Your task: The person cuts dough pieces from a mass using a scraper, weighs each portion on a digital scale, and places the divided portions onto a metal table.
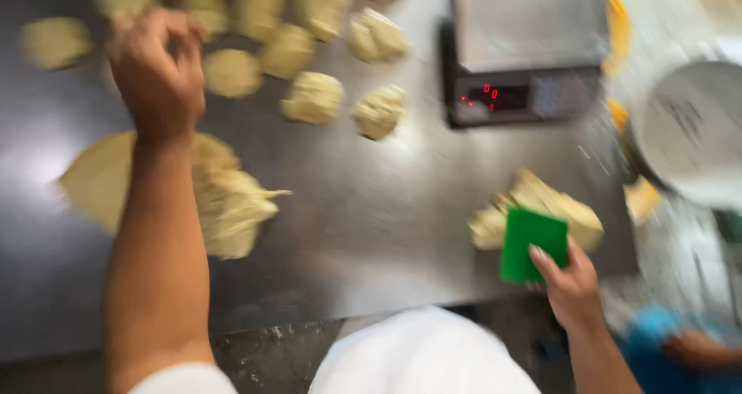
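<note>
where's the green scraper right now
The green scraper is in the right hand, low on the right of the head view, against a lump of dough below the scale.

Flat green scraper [532, 245] upright against a ragged pale dough lump [541, 204].

I see a steel table [363, 231]. On it stands a scale [525, 50]. Left of the scale lie small dough pieces [313, 96]; further left, a big dough mass [224, 201]; below the scale, another dough lump [541, 201].
</note>
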